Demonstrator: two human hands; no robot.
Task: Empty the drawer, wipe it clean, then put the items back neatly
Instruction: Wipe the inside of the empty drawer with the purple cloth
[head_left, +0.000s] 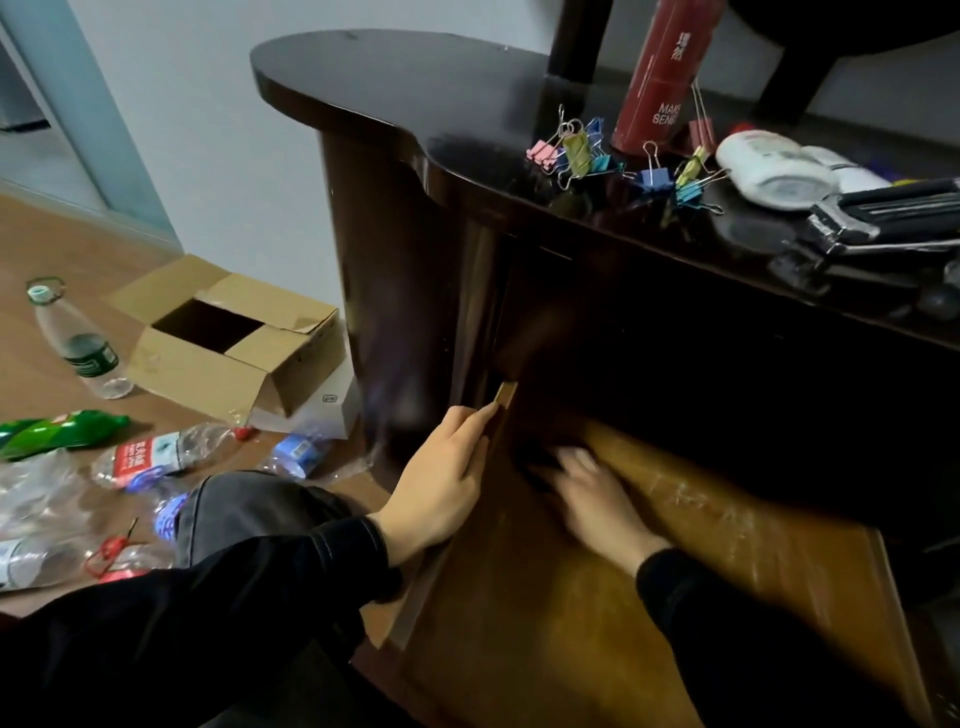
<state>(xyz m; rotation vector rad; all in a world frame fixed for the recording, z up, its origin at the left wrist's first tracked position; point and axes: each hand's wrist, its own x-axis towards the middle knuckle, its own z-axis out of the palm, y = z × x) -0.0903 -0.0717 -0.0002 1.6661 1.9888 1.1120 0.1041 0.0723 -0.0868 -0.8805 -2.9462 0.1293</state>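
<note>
The wooden drawer (597, 623) is pulled out of the dark desk, and its scratched bottom is bare. My left hand (441, 488) grips the drawer's left side wall, fingers over the top edge. My right hand (597, 499) is inside the drawer near the back left, blurred by motion, fingers against something dark (535, 465) that I cannot identify. On the desk top lie several coloured binder clips (576, 148), a red cylinder (660, 78), a white bottle (774, 166) and a black and silver tool (883, 218).
The dark desk top (415, 88) has a curved left end. On the floor to the left are an open cardboard box (228, 338) and several plastic bottles (78, 338). My knee (249, 509) is beside the drawer.
</note>
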